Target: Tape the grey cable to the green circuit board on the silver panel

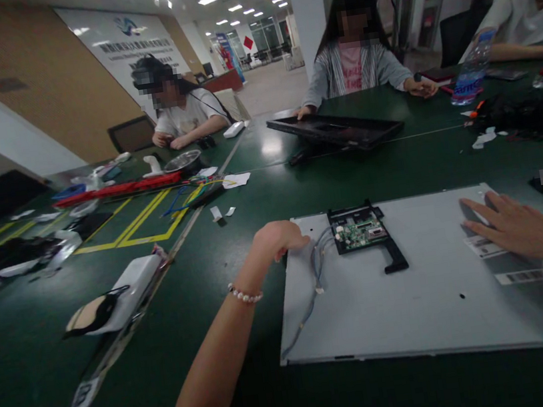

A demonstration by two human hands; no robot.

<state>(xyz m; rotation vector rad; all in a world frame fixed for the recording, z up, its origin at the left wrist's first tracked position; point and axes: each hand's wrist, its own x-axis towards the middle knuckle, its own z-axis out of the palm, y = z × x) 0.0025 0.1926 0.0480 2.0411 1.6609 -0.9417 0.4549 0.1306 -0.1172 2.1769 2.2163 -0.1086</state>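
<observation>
A large grey metal panel (416,297) lies flat on the dark green table in front of me. Near its far edge sits a small green circuit board (362,230) in a black bracket, with thin grey wires (312,278) running from it down the panel's left side. My left hand (279,238) is curled at the panel's far left corner, fingers bent over the edge, and a bead bracelet circles its wrist. My right hand (512,227) lies flat with fingers stretched out on the panel's right part, beside white barcode labels (519,277).
Another person holds a black monitor frame (336,129) across the table. A second person sits at the far left behind a metal bowl (183,162), and a third at the far right. A white device (127,292) lies to my left. Water bottles (471,78) stand at the right.
</observation>
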